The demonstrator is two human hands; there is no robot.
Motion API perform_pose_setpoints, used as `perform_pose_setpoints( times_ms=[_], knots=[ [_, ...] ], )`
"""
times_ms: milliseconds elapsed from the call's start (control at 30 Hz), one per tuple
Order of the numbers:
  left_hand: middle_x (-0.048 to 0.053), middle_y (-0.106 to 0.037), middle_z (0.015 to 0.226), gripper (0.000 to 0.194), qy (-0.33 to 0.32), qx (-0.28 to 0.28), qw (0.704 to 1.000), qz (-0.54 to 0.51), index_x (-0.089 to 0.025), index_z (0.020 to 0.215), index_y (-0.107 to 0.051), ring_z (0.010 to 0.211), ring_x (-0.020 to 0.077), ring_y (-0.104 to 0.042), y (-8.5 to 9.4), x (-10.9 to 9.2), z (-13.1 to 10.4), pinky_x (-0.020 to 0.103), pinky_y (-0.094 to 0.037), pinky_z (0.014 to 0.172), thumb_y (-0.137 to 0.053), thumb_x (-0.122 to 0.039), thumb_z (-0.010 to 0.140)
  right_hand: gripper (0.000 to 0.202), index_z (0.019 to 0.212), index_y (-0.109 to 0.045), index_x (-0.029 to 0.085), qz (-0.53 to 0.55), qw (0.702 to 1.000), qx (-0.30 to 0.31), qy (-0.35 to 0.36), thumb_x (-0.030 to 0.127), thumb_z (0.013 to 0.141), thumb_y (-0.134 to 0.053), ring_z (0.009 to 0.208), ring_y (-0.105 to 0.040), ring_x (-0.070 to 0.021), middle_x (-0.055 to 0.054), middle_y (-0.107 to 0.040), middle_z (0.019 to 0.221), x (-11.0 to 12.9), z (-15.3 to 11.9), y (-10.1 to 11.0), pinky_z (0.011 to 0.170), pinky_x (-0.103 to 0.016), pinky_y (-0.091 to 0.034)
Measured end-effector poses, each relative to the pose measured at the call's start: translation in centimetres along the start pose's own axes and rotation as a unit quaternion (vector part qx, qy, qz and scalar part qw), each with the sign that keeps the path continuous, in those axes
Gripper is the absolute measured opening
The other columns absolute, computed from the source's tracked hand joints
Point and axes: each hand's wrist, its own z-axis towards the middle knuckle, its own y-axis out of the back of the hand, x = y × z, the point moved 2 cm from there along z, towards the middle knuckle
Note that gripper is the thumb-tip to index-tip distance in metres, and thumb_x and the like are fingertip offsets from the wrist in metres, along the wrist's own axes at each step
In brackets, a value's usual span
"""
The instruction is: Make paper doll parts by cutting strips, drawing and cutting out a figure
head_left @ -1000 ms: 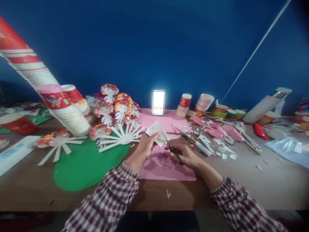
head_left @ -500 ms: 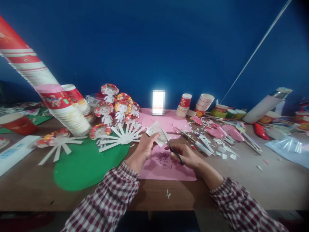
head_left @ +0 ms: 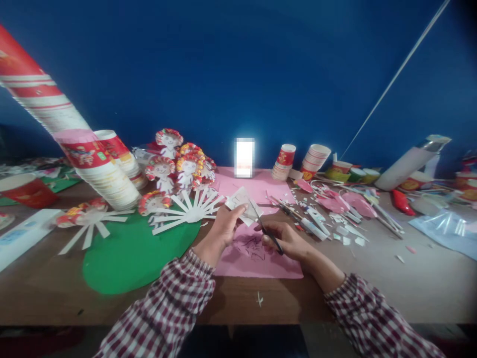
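Note:
Between thumb and fingers, my left hand [head_left: 224, 224] pinches a small piece of white paper [head_left: 238, 198] with dark drawn lines on it. My right hand [head_left: 287, 239] is closed round the handles of a pair of scissors [head_left: 269, 231], whose blades point up and left at the paper's right edge. Whether the blades are apart cannot be made out. Below both hands lies a pink sheet [head_left: 276, 267] with dark line drawings on it, partly covered by the hands.
A green sheet [head_left: 137, 258] and slitted white paper-cup pieces [head_left: 194, 211] lie left, before paper dolls [head_left: 188, 169]. A tall leaning cup stack [head_left: 85, 149] rises there. To the right are paper scraps [head_left: 346, 233], glue tubes [head_left: 315, 228], brushes and cup stacks [head_left: 283, 161].

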Motion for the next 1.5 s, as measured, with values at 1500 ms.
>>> perform_pose_setpoints(
  times_ms=[1500],
  knots=[
    [0.004,-0.069,0.076,0.038,0.006,-0.017,1.0,0.01,-0.013,0.085,-0.066,0.068,0.0176,-0.064,-0.63,-0.35,-0.31,0.03,-0.05,0.068,-0.083,-0.032,0.057,0.057,0.109,-0.062,0.011,-0.029,0.999,-0.002,0.026,0.058,0.076,-0.069,0.053,-0.051,-0.011,0.001,-0.055,0.063,-0.12,0.02,0.12,0.049,-0.022,-0.039]
  ],
)
